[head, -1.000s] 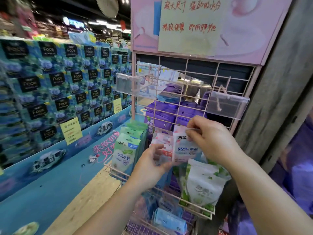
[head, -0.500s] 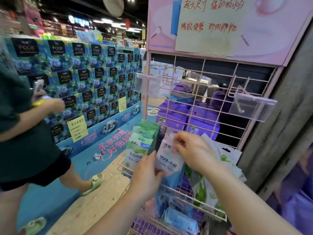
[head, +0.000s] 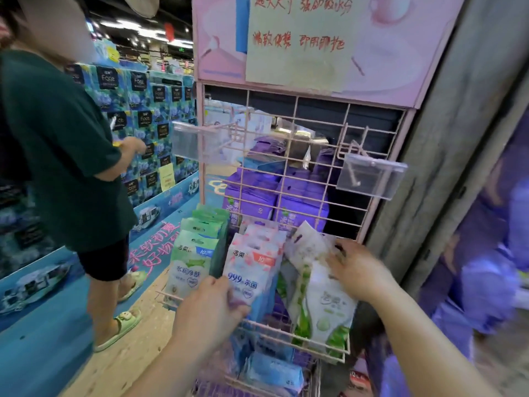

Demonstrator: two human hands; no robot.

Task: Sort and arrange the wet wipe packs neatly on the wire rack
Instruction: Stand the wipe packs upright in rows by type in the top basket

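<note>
While left hand (head: 210, 306) grips pink pack (head: 252, 270), right hand (head: 356, 267) lies open on white-green pack (head: 326, 305) at 3 o'clock, wire rack (head: 329, 358).

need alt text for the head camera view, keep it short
The left hand grips the front pink-and-white wet wipe pack on a pink wire rack, while the right hand touches the white-and-green packs beside it.

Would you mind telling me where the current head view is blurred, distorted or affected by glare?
Head view: the right hand and the white-green packs under it are motion-smeared; the pink 99.9 pack by the left hand reads sharply; wide-angle bending tilts the pillar; the clear tag holders catch mild glare; the right edge is blurry.
</note>
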